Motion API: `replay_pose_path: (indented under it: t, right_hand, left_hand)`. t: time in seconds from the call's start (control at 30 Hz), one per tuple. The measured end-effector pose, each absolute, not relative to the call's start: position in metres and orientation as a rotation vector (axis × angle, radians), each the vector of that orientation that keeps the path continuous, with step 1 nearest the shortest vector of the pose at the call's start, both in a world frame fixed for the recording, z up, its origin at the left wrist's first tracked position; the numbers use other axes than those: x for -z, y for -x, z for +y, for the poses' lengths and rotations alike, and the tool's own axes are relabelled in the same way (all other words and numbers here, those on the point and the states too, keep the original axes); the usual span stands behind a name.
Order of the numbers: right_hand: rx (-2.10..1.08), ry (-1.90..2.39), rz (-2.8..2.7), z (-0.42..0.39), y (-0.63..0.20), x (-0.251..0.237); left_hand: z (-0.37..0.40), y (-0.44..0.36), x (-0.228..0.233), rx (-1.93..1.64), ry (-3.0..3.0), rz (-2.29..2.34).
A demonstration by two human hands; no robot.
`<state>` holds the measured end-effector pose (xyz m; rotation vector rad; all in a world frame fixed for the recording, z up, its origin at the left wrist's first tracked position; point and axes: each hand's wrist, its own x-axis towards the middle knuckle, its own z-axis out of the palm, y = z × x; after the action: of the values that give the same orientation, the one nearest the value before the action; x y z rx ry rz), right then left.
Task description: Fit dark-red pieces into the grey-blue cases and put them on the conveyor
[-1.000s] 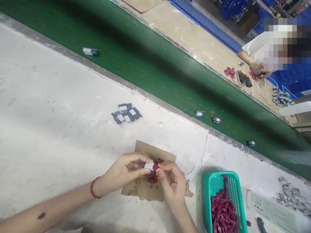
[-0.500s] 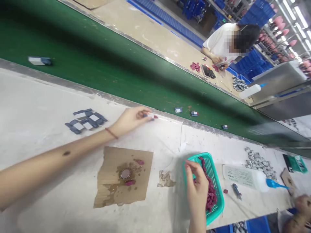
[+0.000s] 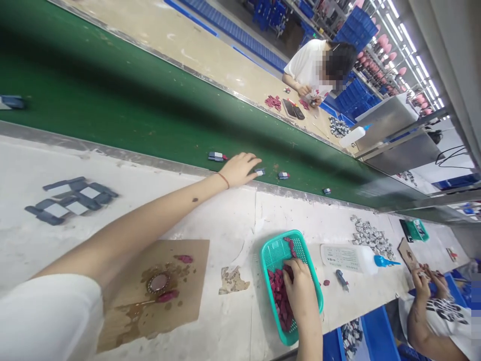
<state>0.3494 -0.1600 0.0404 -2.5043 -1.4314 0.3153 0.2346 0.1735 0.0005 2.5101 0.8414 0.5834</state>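
My left hand [image 3: 240, 169] reaches over the green conveyor belt [image 3: 143, 120], fingers stretched out and holding nothing. Just beyond its fingertips lies a small blue-grey piece with a white patch [image 3: 259, 172]; I cannot tell if they touch. Behind the hand, a similar piece with a red end [image 3: 217, 156] rests on the belt. My right hand [image 3: 302, 288] is down inside a teal plastic basket [image 3: 265, 255], its fingers curled among small maroon pieces [image 3: 278, 296]. Its fingertips are partly hidden, so what they grip does not show.
Cardboard [image 3: 188, 296] with a round dish [image 3: 158, 283] of liquid and a brush lies front left. Several blue-grey pieces [image 3: 75, 200] sit on the left. A white bottle [image 3: 345, 257] and grey pieces [image 3: 370, 238] are right. Co-workers sit across [image 3: 308, 65] and at right [image 3: 432, 316].
My left hand has let go of the red-ended piece, now on the belt, and has opened and moved right. My right hand has lowered into the basket. The view has shifted right.
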Motion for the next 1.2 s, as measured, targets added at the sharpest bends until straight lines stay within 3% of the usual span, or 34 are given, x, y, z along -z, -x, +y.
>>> replay_pose_path:
  t: [0.23, 0.4, 0.53, 0.7, 0.83, 1.03, 1.2]
  right_hand:
    - [-0.559, 2.229, -1.010, -0.154, -0.342, -0.048]
    - [-0.712, 1.842, -0.569, -0.145, -0.320, -0.057]
    - [-0.824, 1.666, -0.521, -0.130, -0.289, -0.056]
    - [-0.989, 1.661, -0.738, -0.106, -0.247, -0.039]
    - [-1.001, 1.715, -1.237, -0.087, -0.220, -0.031]
    - [-0.756, 1.529, -1.958, -0.063, -0.188, -0.021]
    - [-0.571, 1.492, -2.184, -0.058, -0.175, -0.011]
  left_hand:
    - [0.158, -0.277, 0.000, -0.513, -2.435, 0.779]
    - [0.151, -0.281, -0.005, -0.571, -2.193, 0.789]
    - [0.142, -0.264, -0.012, -0.616, -1.888, 0.800]
    - [0.123, -0.183, -0.029, -0.556, -1.537, 0.697]
    - [0.099, -0.101, -0.038, -0.487, -1.372, 0.703]
    - [0.061, -0.022, -0.019, -0.499, -1.000, 0.943]
    - [0.033, 0.001, -0.010, -0.561, -1.026, 1.017]
